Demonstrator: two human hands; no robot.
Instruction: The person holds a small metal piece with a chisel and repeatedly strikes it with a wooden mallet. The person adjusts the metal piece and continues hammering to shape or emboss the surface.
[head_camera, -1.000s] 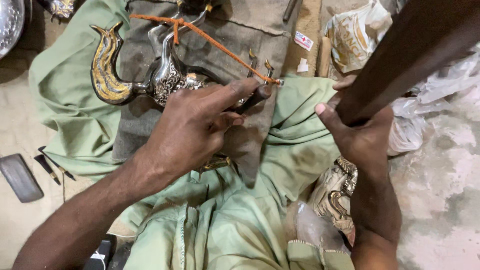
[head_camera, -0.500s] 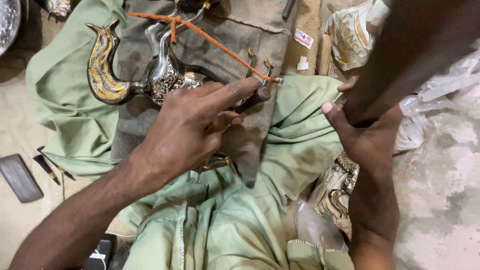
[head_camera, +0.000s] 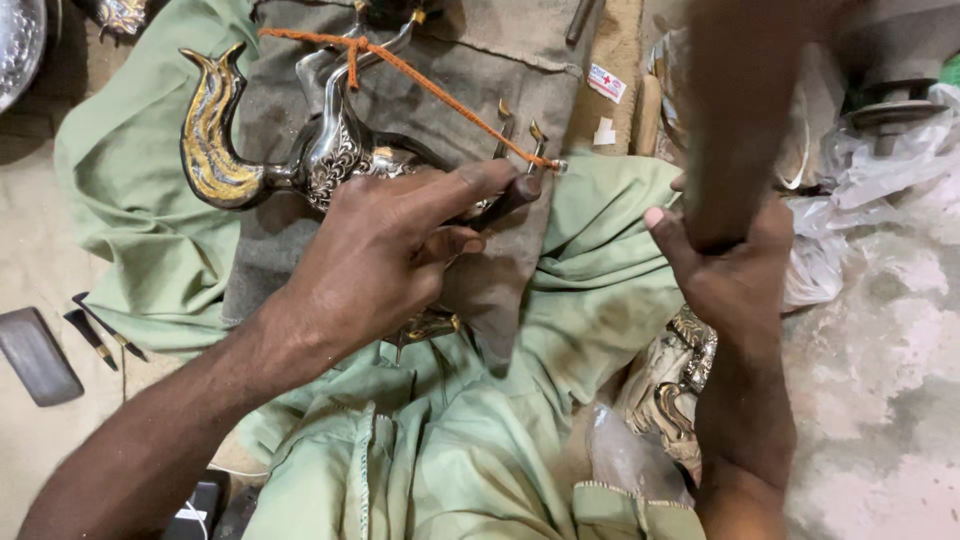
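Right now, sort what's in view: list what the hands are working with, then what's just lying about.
In use:
left hand
dark-handled tool
ornate metal piece
right hand
dark wooden mallet

Lying about:
flat dark stone
small gravers
plastic bag

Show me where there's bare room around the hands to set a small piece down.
Bare floor lies at left, between the green cloth and the dark flat stone, and on the pale ground right of the right hand. It is crowded around the left hand, on the ornate metal piece.
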